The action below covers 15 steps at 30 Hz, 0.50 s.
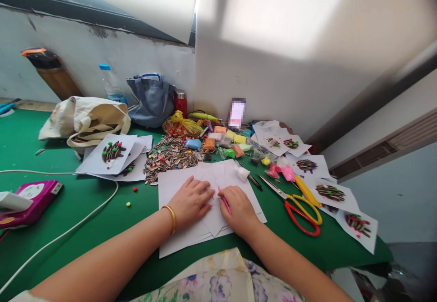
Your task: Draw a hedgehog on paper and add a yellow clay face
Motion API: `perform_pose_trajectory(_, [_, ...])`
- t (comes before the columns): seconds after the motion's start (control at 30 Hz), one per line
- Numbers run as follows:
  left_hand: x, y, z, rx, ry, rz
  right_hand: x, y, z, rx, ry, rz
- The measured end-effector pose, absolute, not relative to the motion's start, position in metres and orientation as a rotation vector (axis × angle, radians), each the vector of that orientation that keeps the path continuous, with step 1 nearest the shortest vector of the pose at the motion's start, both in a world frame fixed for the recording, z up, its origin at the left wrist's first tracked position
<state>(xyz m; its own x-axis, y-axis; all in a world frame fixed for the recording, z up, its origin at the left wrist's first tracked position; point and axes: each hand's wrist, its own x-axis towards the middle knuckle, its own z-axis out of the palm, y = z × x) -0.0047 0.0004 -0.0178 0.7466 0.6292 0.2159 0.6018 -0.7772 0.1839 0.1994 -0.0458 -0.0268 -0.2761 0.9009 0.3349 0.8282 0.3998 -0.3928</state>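
Observation:
White paper sheets (177,246) lie in a loose stack on the green table, with a faint drawing on the top one. My left hand (191,202) rests flat on the paper, fingers spread. My right hand (238,210) is closed around a pink pen-like tool (225,204), beside the drawing. A white lump (241,172) sits on the paper's upper right, near a black pen (255,182). Scissors with red and yellow handles (297,206) lie to the right of my right hand.
Sunflower seeds (170,158) and coloured clay packets (210,144) are piled behind the paper. Seed-decorated sheets (111,154) lie left, others (336,192) right. Bags (152,104), a bottle (111,83) and a phone (237,113) stand behind. A white cable (78,227) crosses the left side.

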Motion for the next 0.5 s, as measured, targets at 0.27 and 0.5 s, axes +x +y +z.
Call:
perform_pose_trajectory(0.27, [-0.008,0.002,-0.019,2.792,0.972,0.591,0.203,-0.045,-0.031,-1.438,-2.11,0.199])
perform_pose_trajectory(0.5, [-0.02,0.009,-0.016,2.722,0.917,0.5,0.221,-0.032,-0.024,-1.396,-2.106,0.198])
